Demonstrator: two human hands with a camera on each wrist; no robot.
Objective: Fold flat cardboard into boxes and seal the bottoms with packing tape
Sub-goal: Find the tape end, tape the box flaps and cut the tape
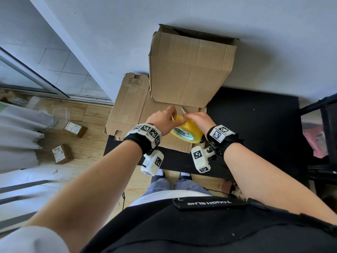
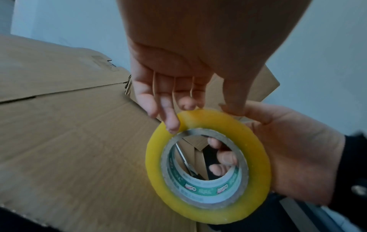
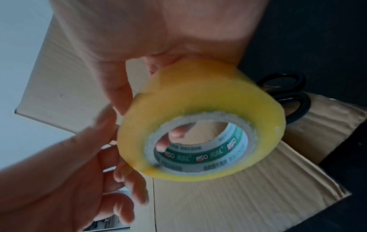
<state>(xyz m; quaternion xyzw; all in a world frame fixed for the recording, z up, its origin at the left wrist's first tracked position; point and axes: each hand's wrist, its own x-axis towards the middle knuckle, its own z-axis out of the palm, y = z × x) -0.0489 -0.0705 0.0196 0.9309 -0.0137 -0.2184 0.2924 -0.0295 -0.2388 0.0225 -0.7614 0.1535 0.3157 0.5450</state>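
Observation:
My right hand [image 1: 198, 119] grips a yellow packing tape roll [image 1: 187, 132], with its fingers [image 2: 222, 157] hooked through the core. My left hand [image 1: 164, 116] reaches in from the left. Its fingertips [image 2: 172, 124] and thumb pinch the roll's [image 2: 208, 172] upper rim. The roll hovers over a flat cardboard sheet [image 1: 164, 114] on the black table [image 1: 255, 125]. A folded-up cardboard box [image 1: 189, 66] stands just behind the hands, against the wall. In the right wrist view, the roll [image 3: 198, 109] fills the middle, with the left hand [image 3: 59, 180] blurred at lower left.
Black-handled scissors [image 3: 288, 94] lie on the cardboard right behind the roll, blade tip [image 1: 183, 110] pointing at the box. More flat cardboard [image 1: 127, 105] overhangs the table's left edge. Small parcels [image 1: 62, 153] and a plastic tub [image 1: 59, 115] sit on the wooden floor at left.

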